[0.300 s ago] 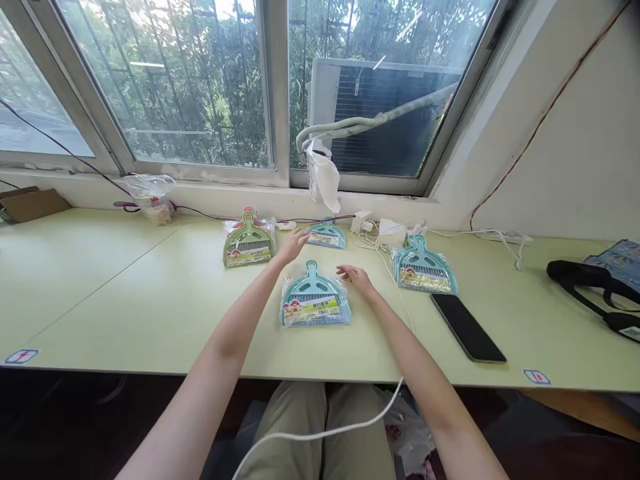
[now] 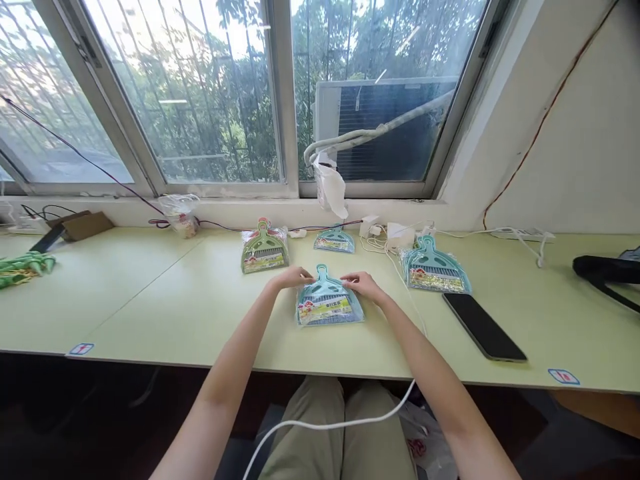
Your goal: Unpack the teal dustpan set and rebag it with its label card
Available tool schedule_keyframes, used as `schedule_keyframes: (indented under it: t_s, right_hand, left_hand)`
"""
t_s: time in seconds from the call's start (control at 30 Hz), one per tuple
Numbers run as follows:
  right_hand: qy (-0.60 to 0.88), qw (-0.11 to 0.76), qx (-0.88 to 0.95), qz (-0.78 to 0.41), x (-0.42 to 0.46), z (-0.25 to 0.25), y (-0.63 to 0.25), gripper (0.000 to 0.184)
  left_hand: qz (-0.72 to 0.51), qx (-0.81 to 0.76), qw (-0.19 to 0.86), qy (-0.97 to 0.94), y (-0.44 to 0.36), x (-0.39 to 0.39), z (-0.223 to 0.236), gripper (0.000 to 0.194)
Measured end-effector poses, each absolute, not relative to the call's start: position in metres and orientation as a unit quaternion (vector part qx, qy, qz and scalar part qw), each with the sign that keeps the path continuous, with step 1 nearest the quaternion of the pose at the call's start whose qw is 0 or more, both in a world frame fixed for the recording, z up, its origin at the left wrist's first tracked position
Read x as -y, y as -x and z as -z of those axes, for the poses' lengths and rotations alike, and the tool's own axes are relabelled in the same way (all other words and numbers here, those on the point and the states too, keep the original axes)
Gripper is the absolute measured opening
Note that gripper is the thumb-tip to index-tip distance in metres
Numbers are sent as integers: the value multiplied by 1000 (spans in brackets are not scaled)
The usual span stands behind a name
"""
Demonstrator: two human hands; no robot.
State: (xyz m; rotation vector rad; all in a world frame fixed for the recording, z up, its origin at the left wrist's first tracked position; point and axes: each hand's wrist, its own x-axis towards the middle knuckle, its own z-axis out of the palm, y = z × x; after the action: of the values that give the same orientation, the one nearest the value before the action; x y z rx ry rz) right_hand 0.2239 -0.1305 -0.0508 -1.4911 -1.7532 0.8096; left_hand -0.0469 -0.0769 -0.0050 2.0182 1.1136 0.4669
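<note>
A light-blue dustpan and brush set (image 2: 325, 308) in clear plastic wrap lies flat on the table in front of me, its handle pointing away. My left hand (image 2: 294, 277) has its fingers closed at the wrap's upper left corner. On the opposite upper corner, my right hand (image 2: 364, 285) pinches the wrap beside the handle. Behind it lies another blue dustpan set (image 2: 335, 241). Green dustpan sets (image 2: 264, 250), with a bit of red showing at the handles, are stacked to the left. More blue dustpan sets (image 2: 434, 267) lie stacked on the right.
A black phone (image 2: 484, 327) rests at the right. The white cable (image 2: 330, 425) crosses my lap and runs up over the table (image 2: 150, 320). Chargers and wires (image 2: 400, 235) sit by the wall. A plastic bag (image 2: 181, 217) and an open cardboard box (image 2: 89, 225) stand at back left.
My left hand has come back from near the rear blue set to the front set's upper left corner. My right hand has closed on its upper right corner. The view has turned slightly left.
</note>
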Motion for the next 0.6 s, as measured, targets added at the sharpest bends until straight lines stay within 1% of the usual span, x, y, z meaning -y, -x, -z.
schedule_keyframes:
  t_s: [0.1, 0.23, 0.3, 0.37, 0.47, 0.53, 0.6]
  right_hand:
    - [608, 413, 625, -263, 122, 56, -227, 31]
    - [641, 517, 524, -216, 115, 57, -247, 29]
    - [628, 571, 486, -209, 114, 55, -255, 31]
    - [607, 606, 471, -207, 115, 54, -257, 34]
    - [597, 605, 499, -168, 121, 51, -251, 36]
    - [611, 569, 541, -105, 127, 47, -245, 35]
    - [625, 519, 583, -32, 133, 43, -239, 39]
  left_hand:
    - [-184, -413, 479, -752, 32, 79, 7, 48]
    - [-292, -381, 614, -627, 13, 74, 17, 59]
    - [-321, -367, 653, -580, 6, 72, 24, 62]
    - [-304, -360, 673, -570, 3, 70, 29, 57]
    - [-266, -362, 686, -572, 2, 70, 36, 49]
    - [-281, -378, 692, -547, 1, 71, 40, 48]
    - [-319, -392, 693, -515, -3, 70, 45, 45]
